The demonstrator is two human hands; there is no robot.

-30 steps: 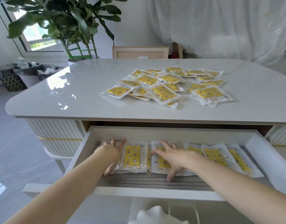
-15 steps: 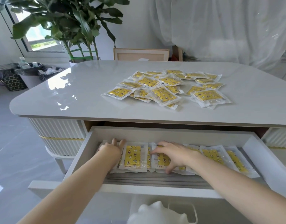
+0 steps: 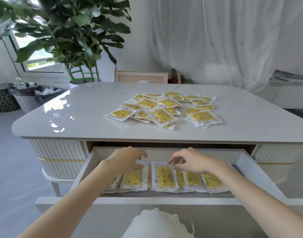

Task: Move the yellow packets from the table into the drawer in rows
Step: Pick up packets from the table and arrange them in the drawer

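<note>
At the 6 o'clock edge of the glossy pale-grey rounded table (image 3: 78, 117), the white wooden drawer (image 3: 246, 170) stands pulled out. One row of flat yellow packets in clear film (image 3: 193, 179) lies across its floor, each packet overlapping its neighbour. A loose heap of the same packets (image 3: 164, 109) lies on the table at 12 o'clock from the hands.

Grip state: the left hand (image 3: 126, 160) and the right hand (image 3: 195, 160) are over the row with fingers curled downward. The fingertips meet the far seams of two packets. Whether they pinch the film or merely press it cannot be told.

Position: the left-hand packet (image 3: 134, 179) extends toward 6 o'clock from the left fingertips. The centre packet (image 3: 163, 176) extends toward 6 o'clock from the right fingertips. Both lie flat in the drawer.

Hazards, as judged:
- Film slides on film. A push on one seam likely drags the overlapped neighbours and skews the row.
- Packets at the 9 o'clock end sit bunched beneath the left forearm. Lifting that arm may snag them.
- Uneven pressure between the hands may rotate a packet out of line.
</note>
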